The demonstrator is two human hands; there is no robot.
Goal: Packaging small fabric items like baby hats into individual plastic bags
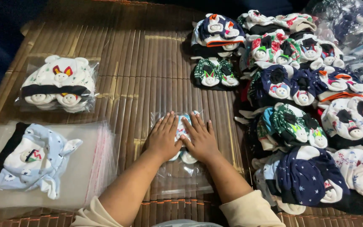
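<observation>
Both hands (181, 141) press a bagged set (185, 130) on a bamboo mat (148, 59).

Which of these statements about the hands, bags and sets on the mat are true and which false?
1. Both hands, left hand and right hand, press flat on a clear bag. True.
2. The bagged white set lies right of the hands. False: it lies to their left.
3. The pile of sets is on the right. True.
4. The blue hat is sealed inside a bag. False: it lies on top of the bag stack.
</observation>
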